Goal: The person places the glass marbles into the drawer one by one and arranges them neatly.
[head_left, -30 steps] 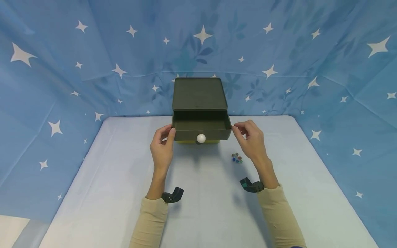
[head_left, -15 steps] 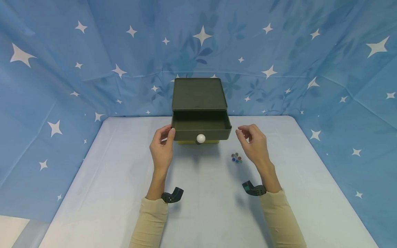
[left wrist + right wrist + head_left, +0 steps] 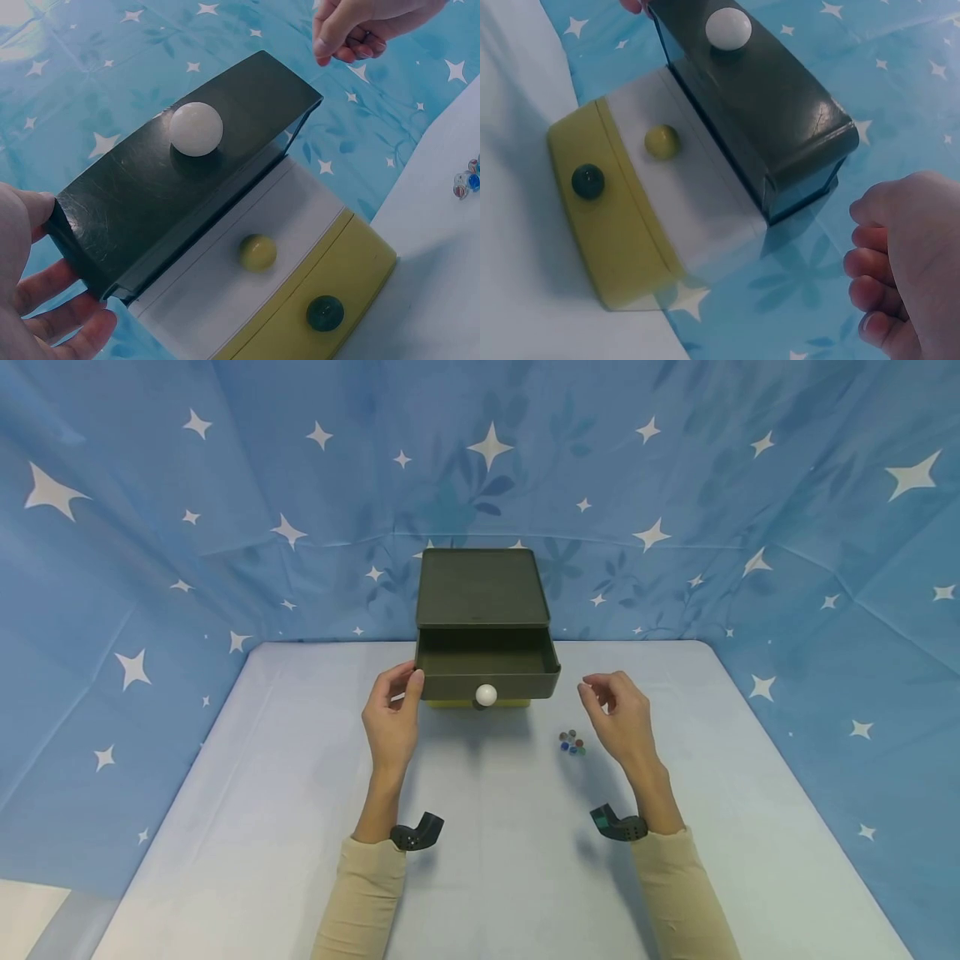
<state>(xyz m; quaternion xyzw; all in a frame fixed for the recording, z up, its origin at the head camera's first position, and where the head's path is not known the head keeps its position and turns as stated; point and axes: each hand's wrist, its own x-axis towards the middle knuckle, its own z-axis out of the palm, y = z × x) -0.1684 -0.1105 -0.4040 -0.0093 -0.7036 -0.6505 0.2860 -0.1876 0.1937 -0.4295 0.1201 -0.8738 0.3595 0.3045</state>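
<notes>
There are two hands (image 3: pixel 392 720) (image 3: pixel 628 720), one cabinet (image 3: pixel 482 587), three drawers (image 3: pixel 135 202), three knobs (image 3: pixel 196 129), about seven marbles (image 3: pixel 565 746) and one desk (image 3: pixel 292 752).

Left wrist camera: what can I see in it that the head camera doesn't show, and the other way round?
Only the left wrist view shows the white drawer front with its yellow knob.

Only the head view shows the inside of the open drawer, the cabinet top, the tan sleeves and the black wrist devices.

Both show the open drawer's white knob, the left hand gripping its side, the right hand apart from it, and some marbles.
</notes>
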